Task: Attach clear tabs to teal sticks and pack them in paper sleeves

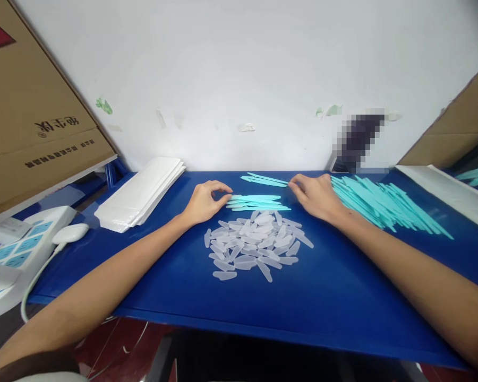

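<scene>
My left hand (207, 201) is at the left end of a small stack of slim teal plastic sticks (258, 202), thumb and forefinger closed on the stick ends. Farther back lies a second, smaller bunch of teal sticks (265, 180). At that bunch's right end, my right hand (314, 194) has its fingertips pinched together on a stick tip. Just in front of both hands spreads a loose pile of frosted, translucent plastic pieces (255, 241), shaped like small blade covers. A large heap of the same teal sticks (382, 204) lies right of my right hand.
White flat packets (141, 196) are stacked at the left. Beside them sit a power strip (32, 239) and a white plug with a cable (69, 233). Cardboard boxes (43, 106) flank the blue table (263, 313). A dark, pixelated object (358, 140) leans against the wall.
</scene>
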Demonstrator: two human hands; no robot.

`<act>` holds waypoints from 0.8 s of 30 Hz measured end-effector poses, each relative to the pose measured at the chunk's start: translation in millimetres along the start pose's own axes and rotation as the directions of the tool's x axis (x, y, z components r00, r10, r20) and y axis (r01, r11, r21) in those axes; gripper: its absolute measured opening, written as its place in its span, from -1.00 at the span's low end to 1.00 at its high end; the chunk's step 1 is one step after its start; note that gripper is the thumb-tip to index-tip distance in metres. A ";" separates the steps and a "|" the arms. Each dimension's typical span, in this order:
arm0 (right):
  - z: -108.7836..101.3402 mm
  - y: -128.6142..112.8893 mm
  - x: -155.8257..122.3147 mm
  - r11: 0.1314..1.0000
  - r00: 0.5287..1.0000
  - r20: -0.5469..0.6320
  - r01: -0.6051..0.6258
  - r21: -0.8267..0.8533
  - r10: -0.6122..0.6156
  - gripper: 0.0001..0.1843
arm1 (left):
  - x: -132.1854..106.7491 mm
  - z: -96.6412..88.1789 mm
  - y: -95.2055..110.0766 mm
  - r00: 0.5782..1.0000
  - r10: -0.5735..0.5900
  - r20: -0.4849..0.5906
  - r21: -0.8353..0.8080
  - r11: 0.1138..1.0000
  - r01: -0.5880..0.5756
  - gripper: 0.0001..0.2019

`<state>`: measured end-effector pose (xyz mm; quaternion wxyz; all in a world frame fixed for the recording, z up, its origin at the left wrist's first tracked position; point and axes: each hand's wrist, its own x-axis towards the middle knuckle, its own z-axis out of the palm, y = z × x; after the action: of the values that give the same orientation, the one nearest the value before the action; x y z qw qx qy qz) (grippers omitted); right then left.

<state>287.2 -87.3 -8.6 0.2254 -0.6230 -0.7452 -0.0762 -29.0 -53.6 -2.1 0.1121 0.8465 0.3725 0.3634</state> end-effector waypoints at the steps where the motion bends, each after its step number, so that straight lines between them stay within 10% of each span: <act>1: 1.5 1.5 0.9 1.000 1.000 0.015 -0.014 0.004 0.013 -0.64 | 0.0 -0.6 0.7 1.000 -0.008 -0.007 -0.006 1.000 0.008 -0.85; 7: 10.2 2.3 7.9 1.000 0.997 0.071 -0.013 0.014 0.012 -0.58 | -1.2 -9.3 14.1 0.989 0.110 0.102 -0.050 0.993 -0.105 -0.81; 13: 19.1 8.0 11.9 0.998 0.987 0.146 0.057 0.027 -0.061 -0.56 | -3.6 -9.0 37.7 0.849 0.287 0.444 0.011 0.945 -0.326 -0.62; 24: 9.7 6.0 6.6 0.995 0.983 0.159 0.091 0.035 -0.096 -0.61 | -0.8 -26.9 35.4 0.760 0.216 0.613 0.187 0.895 -0.406 -0.52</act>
<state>289.8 -76.3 -15.3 0.1695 -0.5883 -0.7903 -0.0261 -28.7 -81.0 32.9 0.0232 0.9732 0.2251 0.0402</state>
